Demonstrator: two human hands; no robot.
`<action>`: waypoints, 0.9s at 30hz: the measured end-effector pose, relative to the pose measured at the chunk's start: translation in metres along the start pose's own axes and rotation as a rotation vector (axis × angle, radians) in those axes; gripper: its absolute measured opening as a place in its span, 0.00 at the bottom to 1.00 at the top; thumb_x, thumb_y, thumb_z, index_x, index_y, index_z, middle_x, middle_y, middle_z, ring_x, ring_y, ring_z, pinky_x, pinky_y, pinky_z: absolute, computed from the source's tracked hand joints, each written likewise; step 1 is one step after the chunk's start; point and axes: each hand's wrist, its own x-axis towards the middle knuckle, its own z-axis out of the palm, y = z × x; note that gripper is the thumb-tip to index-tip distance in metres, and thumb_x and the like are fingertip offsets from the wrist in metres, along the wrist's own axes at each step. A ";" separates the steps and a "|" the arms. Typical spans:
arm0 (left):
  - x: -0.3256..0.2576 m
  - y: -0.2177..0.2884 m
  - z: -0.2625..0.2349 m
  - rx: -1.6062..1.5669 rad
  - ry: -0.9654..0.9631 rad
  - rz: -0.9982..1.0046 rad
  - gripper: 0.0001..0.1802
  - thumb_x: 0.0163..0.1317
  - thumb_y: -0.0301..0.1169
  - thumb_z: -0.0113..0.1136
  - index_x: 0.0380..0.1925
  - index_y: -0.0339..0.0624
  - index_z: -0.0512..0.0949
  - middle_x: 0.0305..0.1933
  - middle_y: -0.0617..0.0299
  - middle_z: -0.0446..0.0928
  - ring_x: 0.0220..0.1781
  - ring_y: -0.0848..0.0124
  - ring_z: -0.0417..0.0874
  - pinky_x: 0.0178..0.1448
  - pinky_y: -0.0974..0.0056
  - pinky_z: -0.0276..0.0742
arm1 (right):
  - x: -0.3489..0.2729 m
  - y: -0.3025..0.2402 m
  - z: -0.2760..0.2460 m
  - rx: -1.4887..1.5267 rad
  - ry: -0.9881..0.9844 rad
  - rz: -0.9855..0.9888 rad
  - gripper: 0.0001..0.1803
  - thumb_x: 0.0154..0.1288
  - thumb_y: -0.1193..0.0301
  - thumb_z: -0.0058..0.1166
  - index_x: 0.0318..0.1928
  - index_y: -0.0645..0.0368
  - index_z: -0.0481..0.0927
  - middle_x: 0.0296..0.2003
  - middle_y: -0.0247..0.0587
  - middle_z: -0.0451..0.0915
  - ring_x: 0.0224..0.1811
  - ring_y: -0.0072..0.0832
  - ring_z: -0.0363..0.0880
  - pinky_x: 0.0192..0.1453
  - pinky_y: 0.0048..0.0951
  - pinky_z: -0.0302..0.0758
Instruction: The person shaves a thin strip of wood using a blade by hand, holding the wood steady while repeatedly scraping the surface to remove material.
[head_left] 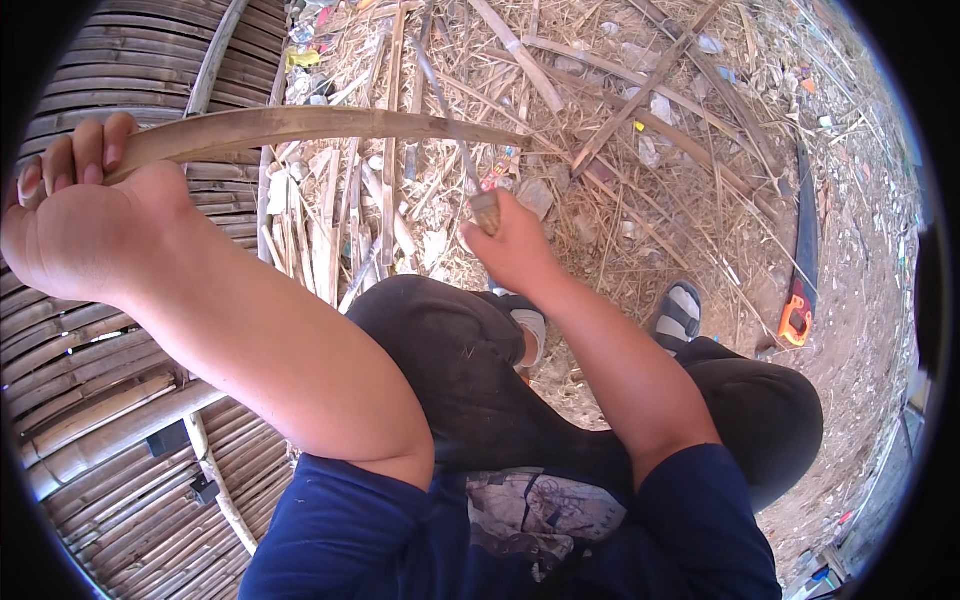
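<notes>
The left hand (75,215) is curled around a bamboo strip (320,125); a knife (455,130) is gripped by the right hand (512,245), its blade laid against the strip.

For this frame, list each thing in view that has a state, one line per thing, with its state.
Left hand: closed around one end of the bamboo strip.
Bamboo strip: held up off the ground, bowed, its far end tapering to a point.
Right hand: gripped on the knife handle.
Knife: blade pointing away, crossing the strip near its tip.
Hand saw: lying flat on the dirt, untouched.
Bamboo platform: slats intact, the person seated at its edge.
</notes>
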 end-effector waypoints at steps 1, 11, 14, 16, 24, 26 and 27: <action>-0.004 0.000 0.003 0.011 0.005 0.014 0.11 0.58 0.35 0.52 0.22 0.46 0.63 0.19 0.66 0.54 0.18 0.73 0.53 0.25 0.66 0.53 | 0.000 -0.025 -0.002 0.022 -0.056 -0.031 0.21 0.61 0.64 0.58 0.48 0.66 0.73 0.35 0.61 0.82 0.41 0.56 0.83 0.46 0.49 0.77; -0.009 0.003 0.017 0.041 0.026 0.029 0.10 0.58 0.36 0.49 0.24 0.45 0.63 0.19 0.65 0.55 0.18 0.73 0.54 0.25 0.66 0.53 | 0.010 0.040 0.003 -0.100 0.105 0.113 0.21 0.63 0.64 0.59 0.49 0.66 0.73 0.35 0.61 0.82 0.41 0.56 0.83 0.45 0.49 0.77; -0.009 0.003 0.010 0.038 -0.013 0.030 0.10 0.58 0.35 0.49 0.24 0.45 0.62 0.19 0.66 0.55 0.19 0.73 0.55 0.25 0.67 0.53 | 0.004 -0.003 0.002 0.025 0.020 -0.029 0.20 0.64 0.64 0.59 0.49 0.66 0.73 0.35 0.59 0.82 0.40 0.55 0.83 0.45 0.46 0.76; -0.008 0.004 0.009 0.014 -0.068 0.017 0.09 0.58 0.35 0.49 0.23 0.46 0.62 0.19 0.66 0.55 0.19 0.73 0.55 0.25 0.68 0.53 | 0.002 -0.032 0.002 0.002 -0.021 -0.172 0.21 0.65 0.64 0.58 0.50 0.66 0.72 0.35 0.59 0.82 0.39 0.56 0.83 0.44 0.46 0.76; -0.001 0.003 -0.002 0.120 0.080 0.001 0.19 0.74 0.38 0.53 0.25 0.46 0.61 0.19 0.67 0.54 0.18 0.74 0.54 0.26 0.67 0.55 | 0.002 0.084 -0.006 -0.273 0.096 0.266 0.23 0.60 0.66 0.58 0.52 0.65 0.72 0.42 0.64 0.83 0.48 0.58 0.81 0.52 0.51 0.76; 0.001 0.008 -0.005 0.143 0.120 0.011 0.19 0.71 0.34 0.54 0.22 0.48 0.59 0.19 0.68 0.52 0.18 0.74 0.53 0.27 0.67 0.54 | -0.003 0.092 -0.024 -0.310 0.098 0.267 0.22 0.59 0.66 0.59 0.51 0.66 0.74 0.42 0.64 0.83 0.49 0.59 0.81 0.53 0.51 0.76; 0.009 0.016 -0.014 0.040 -0.001 -0.033 0.18 0.68 0.33 0.54 0.21 0.48 0.58 0.19 0.68 0.51 0.18 0.75 0.52 0.27 0.67 0.54 | -0.004 0.085 -0.031 -0.285 0.131 0.248 0.21 0.59 0.65 0.59 0.50 0.66 0.75 0.42 0.63 0.83 0.49 0.58 0.81 0.53 0.50 0.76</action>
